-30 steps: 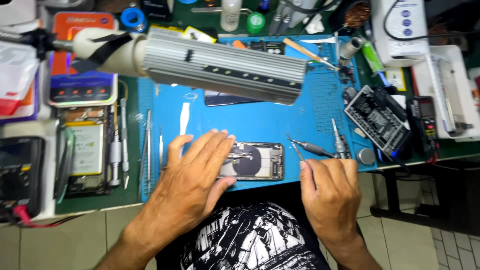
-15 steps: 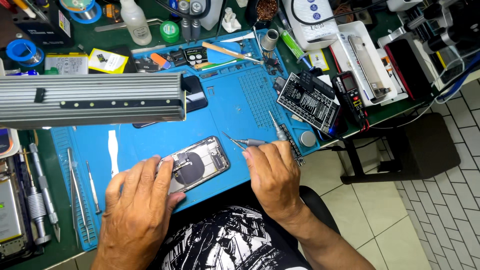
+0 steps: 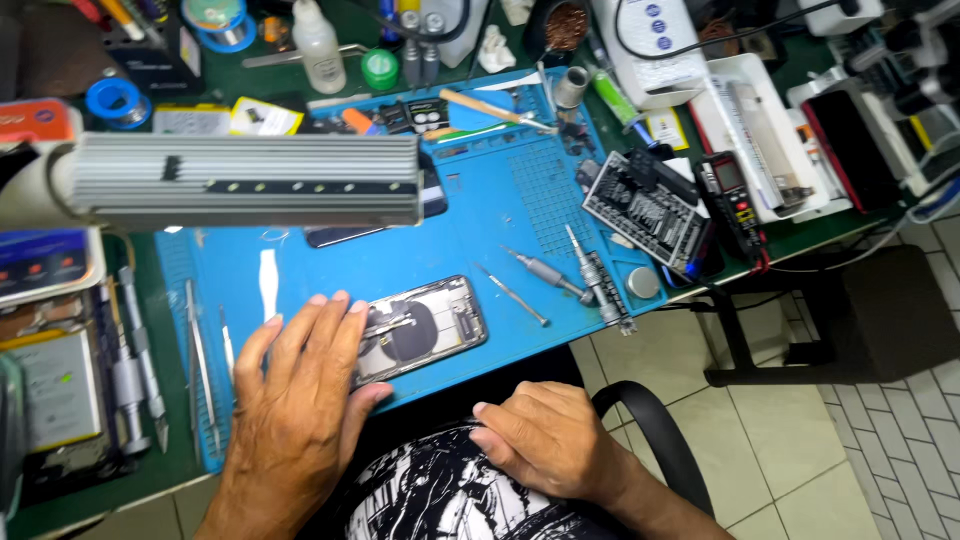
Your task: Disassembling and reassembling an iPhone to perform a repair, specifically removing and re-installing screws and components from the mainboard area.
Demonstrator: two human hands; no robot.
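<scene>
Opened grey smartphone with exposed black internals (image 3: pixel 420 328): lies near edge of blue silicone work mat (image 3: pixel 480 210). Left hand (image 3: pixel 300 400): flat, fingers spread, tips touching the phone's left end. Right hand (image 3: pixel 545 440): loosely curled, empty, off the mat on the lap. Three slim metal screwdrivers (image 3: pixel 545 272): right of phone. Ribbed grey lamp head (image 3: pixel 245 180): far left.

The mat (image 3: pixel 480 215) is bright blue on a dark green bench (image 3: pixel 150 470). The opened phone (image 3: pixel 420 328) shows silver and black. The lamp (image 3: pixel 245 180) is ribbed grey. The shirt (image 3: pixel 440 495) bears a black-and-white marbled pattern. The floor tiles (image 3: pixel 880 440) are pale grey. The meter (image 3: pixel 735 195) is black with red.
</scene>
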